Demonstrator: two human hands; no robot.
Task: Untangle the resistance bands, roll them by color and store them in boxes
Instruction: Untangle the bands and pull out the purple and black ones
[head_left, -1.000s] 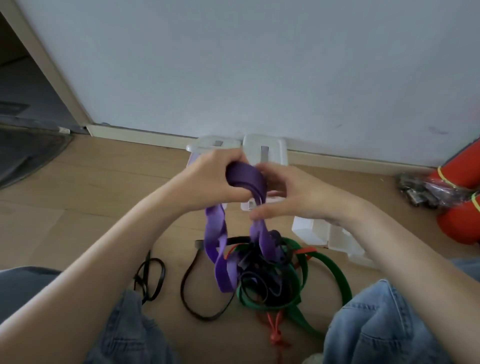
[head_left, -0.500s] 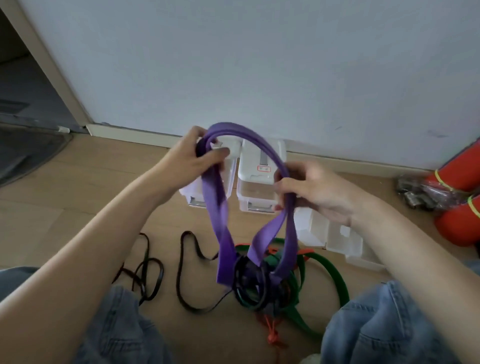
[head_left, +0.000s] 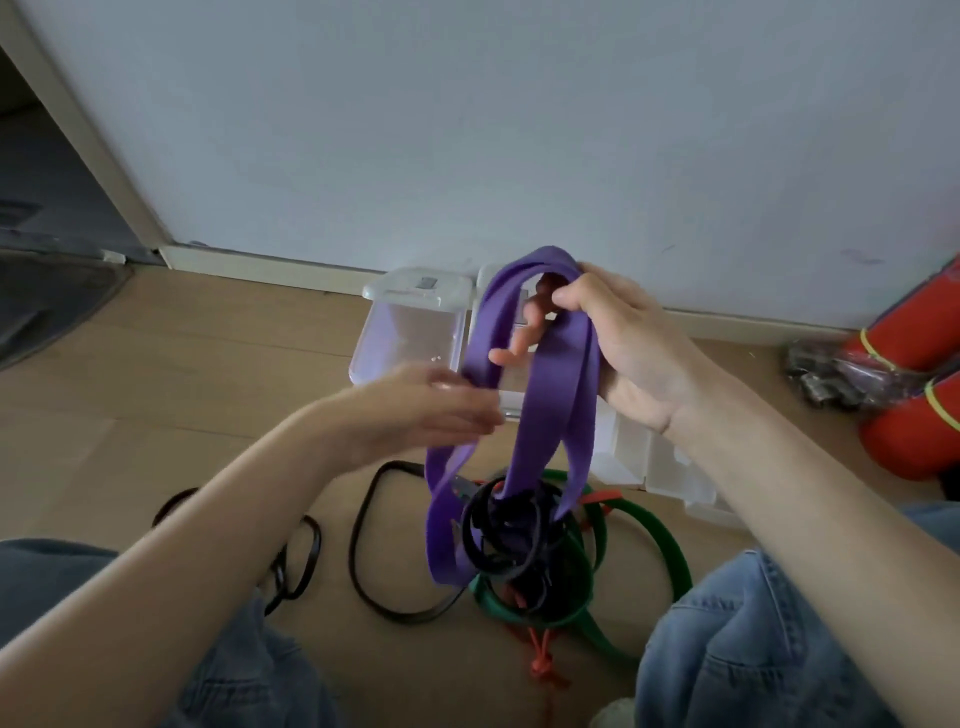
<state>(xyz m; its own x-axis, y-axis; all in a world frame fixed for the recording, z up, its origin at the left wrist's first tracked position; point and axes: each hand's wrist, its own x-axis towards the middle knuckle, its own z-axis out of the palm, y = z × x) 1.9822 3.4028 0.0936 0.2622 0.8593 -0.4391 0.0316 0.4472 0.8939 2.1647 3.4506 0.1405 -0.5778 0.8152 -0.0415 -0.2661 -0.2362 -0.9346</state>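
Wooden floor (head_left: 156, 364) beneath a white wall: the right hand (head_left: 623, 353), fingers curled, grips the top of the purple resistance band (head_left: 545, 405), lifted above the tangle of bands (head_left: 535, 551). Left hand (head_left: 431, 410), blurred, fingers extended, touches one hanging strand near two clear boxes (head_left: 410, 322).

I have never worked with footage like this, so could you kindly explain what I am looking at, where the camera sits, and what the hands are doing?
There is no machine here: a camera worn on a person's head looks down at their own bare arms and jeans-clad knees. The right hand holds up the top of a purple band, draped over it. The left hand is blurred beside the band; whether it grips is unclear. On the wooden floor lies a tangle of green bands, black bands and a red-orange cord. Clear plastic boxes wait by the wall.
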